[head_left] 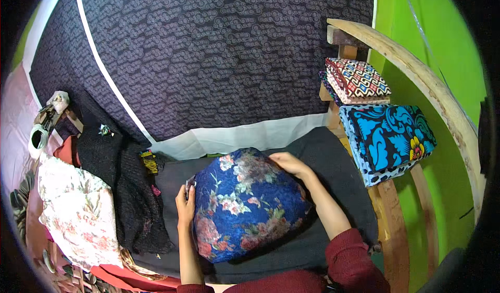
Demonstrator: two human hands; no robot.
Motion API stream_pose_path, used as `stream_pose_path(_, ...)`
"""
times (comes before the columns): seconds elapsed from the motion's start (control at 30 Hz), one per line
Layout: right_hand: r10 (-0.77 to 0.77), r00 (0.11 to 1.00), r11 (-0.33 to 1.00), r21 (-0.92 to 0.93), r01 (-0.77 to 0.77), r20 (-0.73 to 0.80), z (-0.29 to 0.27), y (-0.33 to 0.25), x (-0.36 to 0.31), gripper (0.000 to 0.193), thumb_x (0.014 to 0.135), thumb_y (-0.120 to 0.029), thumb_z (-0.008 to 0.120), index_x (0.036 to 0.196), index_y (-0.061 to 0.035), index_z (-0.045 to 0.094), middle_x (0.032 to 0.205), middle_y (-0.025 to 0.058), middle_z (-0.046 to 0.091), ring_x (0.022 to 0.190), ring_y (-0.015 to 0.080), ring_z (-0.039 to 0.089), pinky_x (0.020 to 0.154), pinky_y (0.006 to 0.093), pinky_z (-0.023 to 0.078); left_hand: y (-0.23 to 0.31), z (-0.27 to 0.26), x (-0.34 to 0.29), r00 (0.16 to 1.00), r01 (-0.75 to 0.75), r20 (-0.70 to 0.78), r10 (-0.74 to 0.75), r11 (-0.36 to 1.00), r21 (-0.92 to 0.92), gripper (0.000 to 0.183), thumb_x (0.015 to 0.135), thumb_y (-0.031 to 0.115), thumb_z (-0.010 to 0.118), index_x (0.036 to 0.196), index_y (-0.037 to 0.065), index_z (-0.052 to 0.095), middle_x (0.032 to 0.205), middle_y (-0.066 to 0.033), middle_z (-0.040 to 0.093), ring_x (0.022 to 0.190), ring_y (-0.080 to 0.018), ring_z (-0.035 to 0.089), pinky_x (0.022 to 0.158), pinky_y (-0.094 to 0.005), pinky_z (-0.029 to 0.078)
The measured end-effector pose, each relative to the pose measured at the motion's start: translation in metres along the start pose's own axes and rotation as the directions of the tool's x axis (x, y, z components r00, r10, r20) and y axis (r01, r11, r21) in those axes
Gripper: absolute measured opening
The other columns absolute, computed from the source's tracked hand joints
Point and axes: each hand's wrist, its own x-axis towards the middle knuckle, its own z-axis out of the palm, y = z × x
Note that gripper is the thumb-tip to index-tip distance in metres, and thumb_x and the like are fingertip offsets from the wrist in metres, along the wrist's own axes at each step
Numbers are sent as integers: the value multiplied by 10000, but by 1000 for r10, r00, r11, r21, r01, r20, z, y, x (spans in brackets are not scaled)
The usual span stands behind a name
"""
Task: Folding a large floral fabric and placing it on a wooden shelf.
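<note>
A plump, rounded triangular bundle (pixel 255 199), covered in blue cloth with pink and cream flowers, lies on the dark cloth-covered surface in front of me. It looks like a cushion, but what fills it is hidden. My left hand (pixel 185 207) is closed on its left edge, thumb upward, beside a small dark, shiny bit at the fingertips that I cannot make out. At the upper right edge, my right hand (pixel 289 164) grips the blue cloth, its fingers stretched along the rim and partly hidden behind it.
Black lacy cloth (pixel 138 209) and a cream floral cloth (pixel 78 207) lie at the left. Folded patterned fabrics (pixel 359 79) and a blue-and-black floral stack (pixel 390 136) rest on a wooden frame (pixel 393 225) at the right. A dark patterned curtain (pixel 229 58) hangs behind.
</note>
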Motion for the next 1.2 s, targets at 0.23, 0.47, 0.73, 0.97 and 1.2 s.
stream_pose_path(0.23, -60, 975, 946, 324, -12, 213, 17, -34, -4, 401, 893, -281, 439, 1145, 29, 479, 1197, 95, 471, 928, 145, 499, 814, 291, 396, 33, -8, -1, 993, -89, -98, 70, 973, -212, 138, 874, 86, 460, 885, -34, 526, 766, 18, 495, 723, -58, 423, 658, -206, 363)
stream_pose_path(0.47, -486, 872, 857, 161, 489, -65, 30, -67, -19, 158, 830, -63, 548, 917, 52, 612, 847, 21, 632, 740, 68, 530, 653, 213, 432, 43, -8, -2, 956, -197, -263, 131, 950, -243, 162, 867, 142, 491, 778, 8, 497, 702, 43, 410, 627, -43, 348, 563, -182, 292)
stream_pose_path(0.73, -538, 685, 788, -6, 616, -491, 26, -90, -35, 257, 872, -170, 510, 720, 34, 550, 605, -71, 439, 569, 21, 360, 486, 198, 289, 18, -37, -3, 971, -144, -229, 63, 923, -356, 144, 787, 157, 582, 712, 57, 510, 657, 68, 442, 592, -25, 361, 528, -187, 291)
stream_pose_path(0.97, -209, 939, 977, -108, 186, -274, -8, 67, 2, 312, 883, -243, 494, 760, 34, 569, 682, -12, 552, 674, 77, 507, 614, 230, 410, -25, -13, 4, 978, 100, 201, -58, 973, -210, 173, 802, 163, 600, 698, 45, 527, 647, 68, 463, 600, -23, 383, 535, -184, 310)
stream_pose_path(1.2, 90, 945, 987, -101, -127, -313, -12, -35, -60, 628, 866, -518, 348, 694, 38, 584, 598, 100, 568, 575, 214, 567, 568, 310, 447, -56, -19, 15, 982, 174, 141, -127, 900, -401, 181, 855, 192, 544, 729, 65, 520, 669, 79, 452, 604, -13, 377, 550, -176, 321)
